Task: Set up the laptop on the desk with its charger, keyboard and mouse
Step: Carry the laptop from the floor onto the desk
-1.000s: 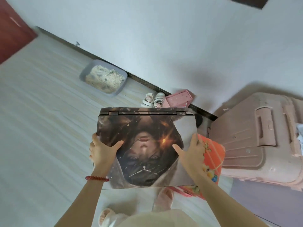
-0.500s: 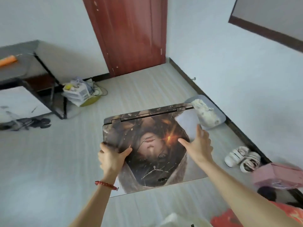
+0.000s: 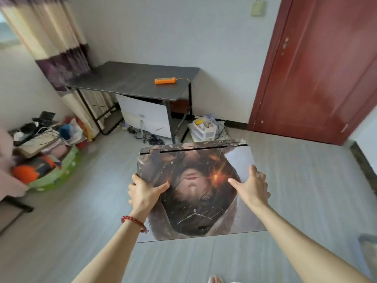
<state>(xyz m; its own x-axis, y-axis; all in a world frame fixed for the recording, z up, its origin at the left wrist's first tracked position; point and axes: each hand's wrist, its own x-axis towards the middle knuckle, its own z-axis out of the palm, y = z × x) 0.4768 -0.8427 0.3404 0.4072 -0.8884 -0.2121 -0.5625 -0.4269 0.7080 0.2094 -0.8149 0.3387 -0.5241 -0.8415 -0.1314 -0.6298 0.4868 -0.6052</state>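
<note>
View has swung round over the last sec: wall and suitcase gone, door (image 3: 318, 68) now on the right, surface (image 3: 130, 82) dead ahead across the floor (image 3: 306, 190). Laptop (image 3: 195, 188) is shut, lid up, carried flat between both hands, well apart from the surface, not set down yet. Left hand (image 3: 143, 196) fingers wrapped on the left edge, thumb on the lid; right hand (image 3: 252, 187) fingers spread, clamping the right edge. Only an orange power strip (image 3: 165, 80) near the surface's right edge. My read: carry leg, early; charger, kbd, mouse not identifiable.
</note>
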